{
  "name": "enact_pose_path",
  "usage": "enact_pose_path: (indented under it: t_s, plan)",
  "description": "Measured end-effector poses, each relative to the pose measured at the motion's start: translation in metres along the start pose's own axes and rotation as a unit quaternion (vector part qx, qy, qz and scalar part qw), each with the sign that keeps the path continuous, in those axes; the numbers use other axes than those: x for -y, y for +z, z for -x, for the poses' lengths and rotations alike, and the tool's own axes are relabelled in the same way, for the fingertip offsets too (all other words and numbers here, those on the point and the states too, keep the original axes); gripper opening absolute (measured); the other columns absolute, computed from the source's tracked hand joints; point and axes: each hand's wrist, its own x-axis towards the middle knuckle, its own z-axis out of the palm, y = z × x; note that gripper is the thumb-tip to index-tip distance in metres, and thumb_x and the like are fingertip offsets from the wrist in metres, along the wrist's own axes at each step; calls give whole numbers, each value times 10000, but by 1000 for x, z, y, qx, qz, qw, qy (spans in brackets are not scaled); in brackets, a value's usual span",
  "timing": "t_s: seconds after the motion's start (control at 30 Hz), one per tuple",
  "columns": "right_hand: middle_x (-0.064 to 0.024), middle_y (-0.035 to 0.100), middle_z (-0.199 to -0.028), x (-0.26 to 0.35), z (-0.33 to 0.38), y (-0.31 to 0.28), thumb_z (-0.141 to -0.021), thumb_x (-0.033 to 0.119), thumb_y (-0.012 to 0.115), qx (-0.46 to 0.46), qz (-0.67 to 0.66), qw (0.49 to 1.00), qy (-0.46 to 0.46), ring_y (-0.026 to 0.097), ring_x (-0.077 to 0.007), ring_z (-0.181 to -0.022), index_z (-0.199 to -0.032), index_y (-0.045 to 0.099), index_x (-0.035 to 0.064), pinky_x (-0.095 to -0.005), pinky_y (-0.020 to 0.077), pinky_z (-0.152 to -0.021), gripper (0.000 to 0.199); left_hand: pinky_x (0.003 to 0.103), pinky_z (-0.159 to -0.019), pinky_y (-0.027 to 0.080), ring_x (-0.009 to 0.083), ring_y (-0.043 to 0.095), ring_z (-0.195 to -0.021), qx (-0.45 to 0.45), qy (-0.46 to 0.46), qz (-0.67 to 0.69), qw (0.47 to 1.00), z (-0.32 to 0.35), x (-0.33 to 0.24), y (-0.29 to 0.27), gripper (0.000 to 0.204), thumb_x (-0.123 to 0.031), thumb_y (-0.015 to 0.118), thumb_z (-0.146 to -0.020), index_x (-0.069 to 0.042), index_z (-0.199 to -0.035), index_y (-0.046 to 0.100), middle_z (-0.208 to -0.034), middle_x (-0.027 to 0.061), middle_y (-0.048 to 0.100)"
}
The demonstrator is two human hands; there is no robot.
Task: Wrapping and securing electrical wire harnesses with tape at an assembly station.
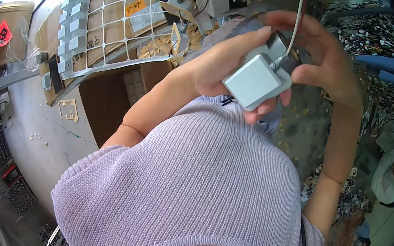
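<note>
My left hand is wrapped round a white box-shaped housing, with the thumb on top and fingertips showing below it. A shiny dark-rimmed metal part sits at the housing's upper side, partly hidden by the fingers. A white cable and a reddish wire run down from the top edge to the housing. My right hand curves round the far right of these parts, thumb and fingers apart and slightly blurred. Whether its fingertips touch the metal part I cannot tell.
A white grid rack lies over cardboard at the left, with several pale box-shaped pieces along its side. Tan chips lie beside it. Masses of cables fill the right. A person in white is at the far right.
</note>
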Motion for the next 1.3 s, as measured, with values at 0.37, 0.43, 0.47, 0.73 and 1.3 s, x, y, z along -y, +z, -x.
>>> enact_pose_path:
  t_s: [0.37,0.43,0.47,0.73,1.3]
  plan:
    - [-37,603,-1051,9,14,-4,-797,300,737,-3,-95,991,99,567,-110,-971,-1168,567,2,-261,453,-874,505,310,-676,498,183,595,-746,-85,207,-259,940,-1,6,-6,465,-316,535,-874,22,-1193,522,-882,110,599]
    - [-37,602,-1047,15,22,16,-827,309,706,-80,-165,980,75,566,-103,-958,-1166,569,5,-239,448,-860,476,291,-812,461,148,576,-872,-200,297,-439,824,-2,12,-13,410,-248,595,-884,-9,-1206,513,-972,72,601]
    - [-40,602,-1034,21,22,21,-814,271,724,-91,-204,970,93,566,-95,-936,-1143,573,6,-226,447,-842,449,291,-812,461,148,576,-872,-200,296,-441,823,-2,12,-11,410,-248,595,-884,-9,-1206,513,-972,72,601]
    - [-115,515,-1258,12,-14,11,-758,254,760,-120,-59,990,36,526,-169,-1106,-1258,488,22,-261,485,-803,614,434,-860,521,366,592,-1082,100,-6,30,994,3,-1,3,428,-322,533,-899,32,-1140,536,-1149,243,580]
    - [-56,506,-1119,-20,-14,-11,-775,245,748,64,51,990,-119,496,-147,-1077,-1126,565,15,-286,374,-955,457,463,-784,567,367,632,-960,4,90,-70,993,12,-3,-4,445,-340,562,-817,35,-1054,536,-1113,276,549]
